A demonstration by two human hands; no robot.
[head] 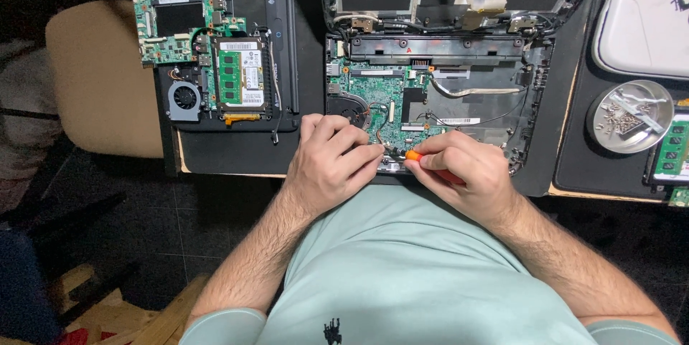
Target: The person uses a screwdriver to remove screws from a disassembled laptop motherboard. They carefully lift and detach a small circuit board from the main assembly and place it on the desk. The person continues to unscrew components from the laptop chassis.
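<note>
Orange screwdriver [415,156] gripped in right hand [463,173] fingers; left hand [331,162] fingers curled on motherboard [377,101].

The open laptop [459,94] shows a matt black plastic shell around a green circuit board [373,97] with a faint sheen. The screwdriver [415,156] in the right hand [459,173] has a glossy orange plastic grip. At far left a second board [188,15] lies on matt black plastic. The dish [630,117] at right is shiny metal, holding small metal screws. The shirt [402,273] is smooth pale green cloth.
</note>
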